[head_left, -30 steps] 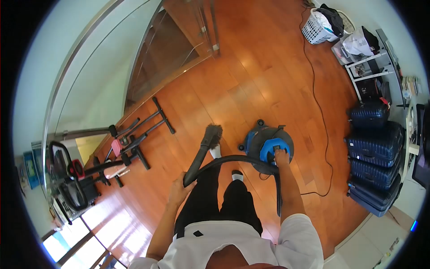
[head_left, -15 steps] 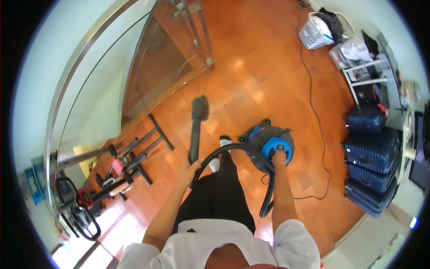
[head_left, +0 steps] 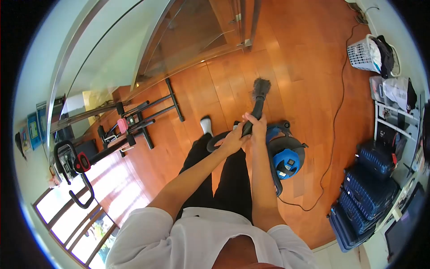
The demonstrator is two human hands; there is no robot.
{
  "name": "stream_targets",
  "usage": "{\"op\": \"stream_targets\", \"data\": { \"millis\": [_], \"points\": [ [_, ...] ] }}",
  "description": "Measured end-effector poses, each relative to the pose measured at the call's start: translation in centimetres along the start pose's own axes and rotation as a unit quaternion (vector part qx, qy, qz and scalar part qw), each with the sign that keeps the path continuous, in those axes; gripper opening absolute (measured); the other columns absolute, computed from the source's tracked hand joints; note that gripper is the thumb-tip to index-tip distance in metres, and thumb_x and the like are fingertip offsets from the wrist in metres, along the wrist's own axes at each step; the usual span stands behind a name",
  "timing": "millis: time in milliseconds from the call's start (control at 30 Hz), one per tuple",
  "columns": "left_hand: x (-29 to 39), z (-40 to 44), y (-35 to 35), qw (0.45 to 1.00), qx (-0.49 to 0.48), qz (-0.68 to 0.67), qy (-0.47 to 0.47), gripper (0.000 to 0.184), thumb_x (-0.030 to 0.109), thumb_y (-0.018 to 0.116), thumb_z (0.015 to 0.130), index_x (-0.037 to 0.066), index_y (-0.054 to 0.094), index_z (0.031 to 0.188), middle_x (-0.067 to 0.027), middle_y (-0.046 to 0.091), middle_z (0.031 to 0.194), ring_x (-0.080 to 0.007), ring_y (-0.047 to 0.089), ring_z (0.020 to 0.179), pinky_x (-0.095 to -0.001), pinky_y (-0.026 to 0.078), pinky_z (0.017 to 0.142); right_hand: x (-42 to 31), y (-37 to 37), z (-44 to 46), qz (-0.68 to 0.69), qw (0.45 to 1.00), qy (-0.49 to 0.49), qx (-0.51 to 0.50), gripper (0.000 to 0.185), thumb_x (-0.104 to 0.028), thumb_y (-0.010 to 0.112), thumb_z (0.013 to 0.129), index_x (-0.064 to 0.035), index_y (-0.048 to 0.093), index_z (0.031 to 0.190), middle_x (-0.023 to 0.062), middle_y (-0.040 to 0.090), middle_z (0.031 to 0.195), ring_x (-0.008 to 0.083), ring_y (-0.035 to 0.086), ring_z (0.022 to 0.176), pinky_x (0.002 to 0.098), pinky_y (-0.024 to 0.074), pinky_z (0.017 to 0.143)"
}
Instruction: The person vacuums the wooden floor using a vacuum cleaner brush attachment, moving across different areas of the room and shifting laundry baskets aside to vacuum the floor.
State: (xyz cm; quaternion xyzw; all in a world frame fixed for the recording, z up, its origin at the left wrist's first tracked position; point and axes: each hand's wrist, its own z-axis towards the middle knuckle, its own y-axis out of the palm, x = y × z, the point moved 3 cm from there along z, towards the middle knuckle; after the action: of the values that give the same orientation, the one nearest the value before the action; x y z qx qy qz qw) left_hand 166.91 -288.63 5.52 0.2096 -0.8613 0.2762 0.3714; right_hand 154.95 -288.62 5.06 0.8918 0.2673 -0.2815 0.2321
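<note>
Both of my hands are on the dark handle of a vacuum brush nozzle (head_left: pixel 258 107). My left hand (head_left: pixel 233 141) wraps its lower end, where the black hose (head_left: pixel 216 141) joins. Just above it, my right hand (head_left: pixel 258 128) is closed around the tube. The bristled head (head_left: pixel 261 87) points forward over the wooden floor, and I cannot tell if it touches. To the right of my legs stands a blue and black canister vacuum cleaner (head_left: pixel 287 163), beside my right forearm. Part of the hose is hidden behind my hands and arm.
A power cord (head_left: pixel 335 134) runs along the floor on the right. Blue suitcases (head_left: pixel 369 188), a white rack (head_left: pixel 394 119) and a laundry basket (head_left: pixel 363 54) line the right side. Exercise equipment (head_left: pixel 127 125) stands at left, below a glass railing (head_left: pixel 174 49).
My right hand has left the vacuum cleaner's top and now grips the nozzle tube. My left hand has brought the nozzle to the right, in front of me. The view has turned.
</note>
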Motion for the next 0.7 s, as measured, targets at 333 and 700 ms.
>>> {"op": "stream_targets", "data": {
  "millis": [333,700],
  "points": [
    [-13.1,8.3,-0.7,0.986,0.061,-0.123,-0.093,0.064,0.021,0.065,0.084,-0.001,0.035,0.136,-0.0270,0.060,0.109,-0.0419,0.062,0.103,-0.0454,0.047,0.084,9.7,2.3,10.2,-0.220,0.968,0.042,-0.110,0.037,-0.021,0.077,0.081,-0.0039,0.054,0.104,0.0027,0.057,0.085,0.0126,0.056,0.074,0.0279,0.0466,0.065],
    [-17.3,21.0,-4.9,0.777,0.025,-0.576,-0.254,0.043,0.040,0.062,0.091,0.003,0.054,0.111,-0.0073,0.058,0.089,-0.0169,0.060,0.077,-0.0328,0.052,0.070,16.8,2.8,17.1,-0.255,0.959,-0.065,-0.100,0.070,-0.032,0.078,0.080,-0.0013,0.043,0.131,0.0109,0.058,0.105,0.0186,0.059,0.091,0.0280,0.0485,0.077]
  ]
}}
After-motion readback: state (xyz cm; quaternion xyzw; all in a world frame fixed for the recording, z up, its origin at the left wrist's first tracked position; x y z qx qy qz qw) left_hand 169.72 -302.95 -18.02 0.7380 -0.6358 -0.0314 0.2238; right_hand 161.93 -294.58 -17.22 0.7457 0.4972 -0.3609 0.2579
